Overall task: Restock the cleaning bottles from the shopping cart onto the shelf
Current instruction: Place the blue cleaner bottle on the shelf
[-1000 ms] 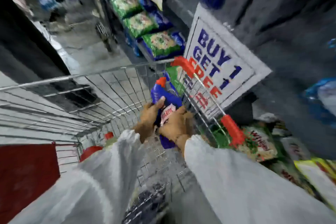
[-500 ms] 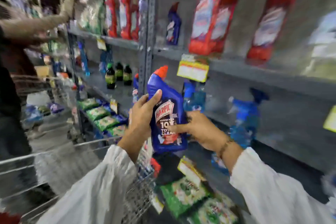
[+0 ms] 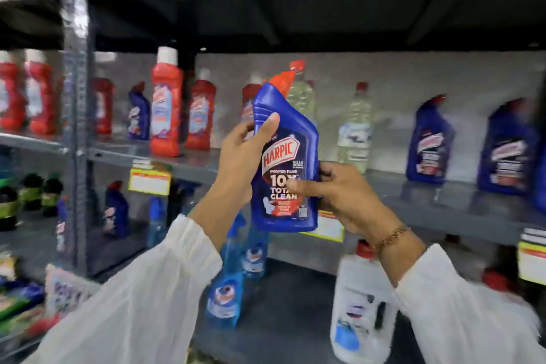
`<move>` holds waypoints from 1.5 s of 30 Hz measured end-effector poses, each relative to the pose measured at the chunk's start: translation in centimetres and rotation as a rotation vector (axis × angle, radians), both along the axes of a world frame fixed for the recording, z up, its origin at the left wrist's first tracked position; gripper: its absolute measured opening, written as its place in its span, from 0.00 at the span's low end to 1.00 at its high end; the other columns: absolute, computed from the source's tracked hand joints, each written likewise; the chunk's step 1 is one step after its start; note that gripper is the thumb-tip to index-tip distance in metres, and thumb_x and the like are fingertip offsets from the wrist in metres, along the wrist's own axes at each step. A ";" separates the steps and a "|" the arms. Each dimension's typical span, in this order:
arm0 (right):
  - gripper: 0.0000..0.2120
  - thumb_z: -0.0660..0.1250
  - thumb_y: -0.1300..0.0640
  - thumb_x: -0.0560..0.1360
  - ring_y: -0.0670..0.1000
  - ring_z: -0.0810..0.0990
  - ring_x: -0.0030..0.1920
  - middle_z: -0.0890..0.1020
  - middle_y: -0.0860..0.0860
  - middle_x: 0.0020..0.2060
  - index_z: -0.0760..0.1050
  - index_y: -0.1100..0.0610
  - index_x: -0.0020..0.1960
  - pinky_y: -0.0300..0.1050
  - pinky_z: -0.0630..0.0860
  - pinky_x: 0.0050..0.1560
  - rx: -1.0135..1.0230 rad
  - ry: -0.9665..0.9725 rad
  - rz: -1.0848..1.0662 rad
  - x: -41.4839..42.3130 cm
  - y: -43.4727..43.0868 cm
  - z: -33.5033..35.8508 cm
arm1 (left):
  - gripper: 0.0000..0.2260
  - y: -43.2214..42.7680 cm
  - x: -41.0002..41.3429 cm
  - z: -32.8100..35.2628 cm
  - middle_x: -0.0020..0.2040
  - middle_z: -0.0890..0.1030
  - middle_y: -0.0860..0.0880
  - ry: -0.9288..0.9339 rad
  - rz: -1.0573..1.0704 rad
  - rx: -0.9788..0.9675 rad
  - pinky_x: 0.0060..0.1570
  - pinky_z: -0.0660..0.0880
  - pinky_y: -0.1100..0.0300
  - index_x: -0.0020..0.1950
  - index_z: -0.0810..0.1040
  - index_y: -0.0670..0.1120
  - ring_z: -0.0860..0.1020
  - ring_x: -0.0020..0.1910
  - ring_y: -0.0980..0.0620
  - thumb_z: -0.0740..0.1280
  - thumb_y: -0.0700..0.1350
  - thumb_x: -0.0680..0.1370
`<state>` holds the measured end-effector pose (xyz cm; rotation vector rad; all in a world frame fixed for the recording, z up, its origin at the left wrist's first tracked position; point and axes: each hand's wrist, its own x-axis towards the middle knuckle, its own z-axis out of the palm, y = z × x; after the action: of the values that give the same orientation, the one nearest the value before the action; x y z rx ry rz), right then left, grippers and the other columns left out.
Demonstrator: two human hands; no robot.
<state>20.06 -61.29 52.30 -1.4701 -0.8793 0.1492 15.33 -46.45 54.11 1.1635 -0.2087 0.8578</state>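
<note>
A blue Harpic bottle [image 3: 285, 162] with a red cap is held upright in front of the grey middle shelf [image 3: 428, 201]. My left hand [image 3: 242, 162] grips its left side, thumb across the upper body. My right hand [image 3: 339, 195] holds its lower right side, thumb on the label. Two matching blue Harpic bottles [image 3: 428, 142] stand on that shelf to the right. The shopping cart is out of view.
Red bottles [image 3: 165, 106] and a small blue one stand on the shelf at left, clear bottles [image 3: 354, 127] behind the held bottle. Below are blue spray bottles [image 3: 224, 289] and a white jug [image 3: 360, 304]. A grey upright post [image 3: 76, 97] divides the bays.
Both hands lifted the bottle out of the cart and up to the middle shelf level. The view swung from the cart up to the shelves.
</note>
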 end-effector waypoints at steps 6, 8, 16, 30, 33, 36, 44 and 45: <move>0.19 0.78 0.63 0.59 0.48 0.86 0.33 0.87 0.50 0.33 0.77 0.59 0.47 0.40 0.81 0.32 0.246 0.009 -0.196 2.4 -7.3 2.7 | 0.11 -6.7 5.0 4.1 0.38 0.85 0.50 -0.025 -0.120 0.100 0.37 0.80 0.57 0.48 0.78 0.46 0.82 0.34 0.51 0.72 0.51 0.71; 0.21 0.79 0.61 0.55 0.49 0.86 0.34 0.87 0.51 0.34 0.76 0.58 0.46 0.42 0.82 0.35 0.345 0.009 -0.270 3.7 -9.6 3.3 | 0.10 -9.0 6.7 5.2 0.34 0.85 0.54 -0.021 -0.175 0.137 0.31 0.78 0.62 0.47 0.78 0.47 0.82 0.32 0.55 0.72 0.51 0.71; 0.16 0.73 0.67 0.67 0.50 0.85 0.39 0.87 0.53 0.43 0.79 0.60 0.54 0.45 0.83 0.44 0.480 0.009 -0.473 8.4 -17.1 3.7 | 0.09 -17.5 13.5 7.9 0.40 0.83 0.51 0.062 -0.330 0.239 0.30 0.76 0.63 0.46 0.76 0.50 0.82 0.33 0.56 0.73 0.51 0.71; 0.14 0.68 0.69 0.73 0.57 0.81 0.50 0.81 0.62 0.56 0.76 0.65 0.58 0.57 0.77 0.59 0.382 0.137 -0.655 10.8 -21.2 3.1 | 0.16 -23.4 19.1 6.1 0.51 0.82 0.41 0.118 -0.427 0.237 0.51 0.80 0.47 0.57 0.76 0.43 0.81 0.46 0.44 0.72 0.46 0.72; 0.08 0.67 0.68 0.74 0.54 0.82 0.48 0.81 0.62 0.58 0.77 0.60 0.52 0.57 0.78 0.58 0.336 0.130 -0.675 11.3 -21.2 2.9 | 0.09 -23.4 19.4 5.7 0.44 0.83 0.47 0.094 -0.445 0.238 0.41 0.81 0.55 0.49 0.76 0.48 0.82 0.40 0.50 0.72 0.47 0.72; 0.12 0.67 0.69 0.74 0.53 0.82 0.50 0.79 0.61 0.62 0.75 0.57 0.54 0.54 0.78 0.57 0.285 0.068 -0.727 11.4 -20.9 2.8 | 0.08 -23.4 19.3 5.5 0.42 0.82 0.50 0.080 -0.416 0.258 0.37 0.79 0.59 0.50 0.76 0.48 0.82 0.39 0.50 0.71 0.46 0.73; 0.19 0.63 0.70 0.72 0.50 0.75 0.60 0.79 0.59 0.60 0.74 0.65 0.63 0.17 0.59 0.61 0.236 -0.797 -1.195 6.1 -9.6 0.5 | 0.12 -14.2 13.5 2.1 0.47 0.81 0.55 -0.156 0.062 0.322 0.42 0.71 0.76 0.59 0.75 0.45 0.78 0.46 0.60 0.67 0.43 0.76; 0.18 0.63 0.71 0.72 0.53 0.76 0.59 0.80 0.60 0.58 0.75 0.66 0.61 0.23 0.62 0.63 0.255 -0.852 -1.148 5.5 -6.7 -0.4 | 0.09 -11.4 11.9 0.7 0.44 0.79 0.59 -0.239 0.188 0.277 0.43 0.71 0.75 0.56 0.75 0.47 0.77 0.44 0.64 0.67 0.43 0.76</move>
<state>25.53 -67.98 51.90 -1.5774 -0.5232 -1.4630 27.27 -57.87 54.86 1.3522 -0.4293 1.1623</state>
